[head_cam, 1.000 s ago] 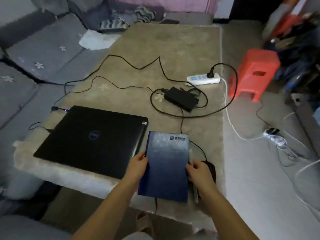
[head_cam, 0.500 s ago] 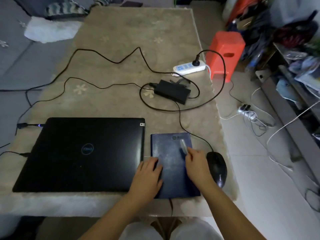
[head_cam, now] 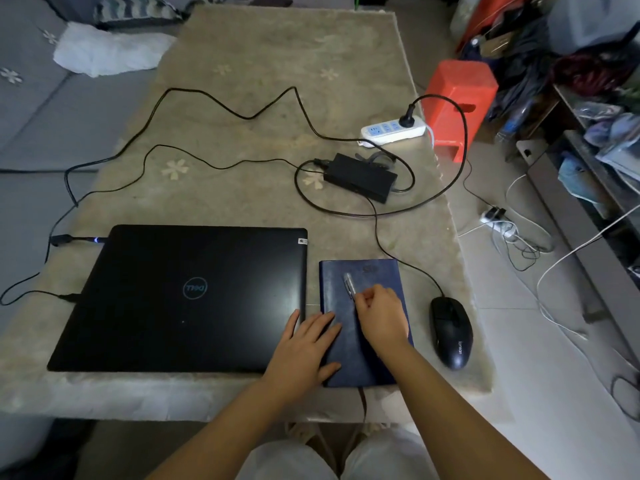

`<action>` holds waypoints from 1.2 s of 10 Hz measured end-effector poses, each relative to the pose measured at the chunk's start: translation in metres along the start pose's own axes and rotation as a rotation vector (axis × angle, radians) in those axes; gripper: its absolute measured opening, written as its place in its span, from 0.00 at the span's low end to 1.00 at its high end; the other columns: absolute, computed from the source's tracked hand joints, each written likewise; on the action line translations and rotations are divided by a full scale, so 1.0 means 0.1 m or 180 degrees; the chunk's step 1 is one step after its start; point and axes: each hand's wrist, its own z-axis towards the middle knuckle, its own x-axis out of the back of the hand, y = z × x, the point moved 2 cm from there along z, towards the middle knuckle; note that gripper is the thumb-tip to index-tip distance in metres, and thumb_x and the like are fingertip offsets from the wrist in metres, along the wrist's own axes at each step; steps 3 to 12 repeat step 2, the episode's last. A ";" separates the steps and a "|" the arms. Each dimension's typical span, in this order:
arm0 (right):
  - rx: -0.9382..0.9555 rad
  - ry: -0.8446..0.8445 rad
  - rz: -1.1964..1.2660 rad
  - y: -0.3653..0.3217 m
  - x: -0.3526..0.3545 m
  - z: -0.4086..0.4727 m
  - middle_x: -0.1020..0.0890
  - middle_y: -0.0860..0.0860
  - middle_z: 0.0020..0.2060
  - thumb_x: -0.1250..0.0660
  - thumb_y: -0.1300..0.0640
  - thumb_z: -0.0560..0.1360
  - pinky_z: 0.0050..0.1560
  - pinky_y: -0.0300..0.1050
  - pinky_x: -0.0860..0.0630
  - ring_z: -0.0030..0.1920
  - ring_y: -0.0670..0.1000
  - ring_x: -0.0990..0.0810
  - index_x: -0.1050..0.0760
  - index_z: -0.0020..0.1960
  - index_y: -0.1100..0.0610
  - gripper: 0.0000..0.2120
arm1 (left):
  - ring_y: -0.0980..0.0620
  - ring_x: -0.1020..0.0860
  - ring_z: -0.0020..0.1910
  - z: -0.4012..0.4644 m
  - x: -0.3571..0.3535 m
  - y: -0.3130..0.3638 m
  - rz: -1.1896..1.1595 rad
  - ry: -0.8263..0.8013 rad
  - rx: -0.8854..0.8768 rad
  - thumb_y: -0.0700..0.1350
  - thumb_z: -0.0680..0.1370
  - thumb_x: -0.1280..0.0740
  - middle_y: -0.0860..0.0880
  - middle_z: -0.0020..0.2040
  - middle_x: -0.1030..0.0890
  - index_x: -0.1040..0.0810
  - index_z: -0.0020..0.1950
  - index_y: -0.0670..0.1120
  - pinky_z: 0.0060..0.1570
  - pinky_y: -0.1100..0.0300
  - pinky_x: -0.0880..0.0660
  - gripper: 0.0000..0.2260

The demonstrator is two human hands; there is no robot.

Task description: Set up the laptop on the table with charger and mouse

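A long table (head_cam: 263, 109) covered in a beige plush cloth with pale flower motifs fills most of the view, with a grey sofa on its left and a pale tiled floor on its right. The closed black laptop (head_cam: 180, 299) lies flat at the near left of the table; its lid bears a round "DELL" logo, seen upside down, and a small white sticker too small to read sits at its far right corner. A lit plug enters the laptop's left side. Just beside the laptop's right edge lies a dark blue hardcover notebook (head_cam: 360, 327) with a faint embossed mark near its far end, illegible. A red plastic stool (head_cam: 457, 98) stands on the floor past the table's right edge. The black rectangular charger brick (head_cam: 360, 176) rests mid-table, ringed by its own looping black cables, and near it a white power strip (head_cam: 393, 129) with blue sockets holds one black plug. The black corded mouse (head_cam: 450, 332), printed "lenovo", sits just right of the notebook. The left hand (head_cam: 301, 355) lies flat, fingers spread, across the gap between laptop and notebook. The right hand (head_cam: 381, 315) rests on the notebook cover, fingertips pinching a clear-barrelled pen (head_cam: 349, 284) that lies on the cover
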 end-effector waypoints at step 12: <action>0.0027 0.0290 0.1572 -0.29 1.09 0.04 0.21 0.49 0.41 0.42 0.54 0.77 0.41 0.43 0.26 0.41 0.48 0.23 0.26 0.50 0.54 0.07 | 0.63 0.24 0.52 -0.16 0.12 -0.02 -0.0644 0.0546 -0.0005 0.58 0.72 0.45 0.57 0.53 0.19 0.24 0.55 0.56 0.50 0.67 0.24 0.17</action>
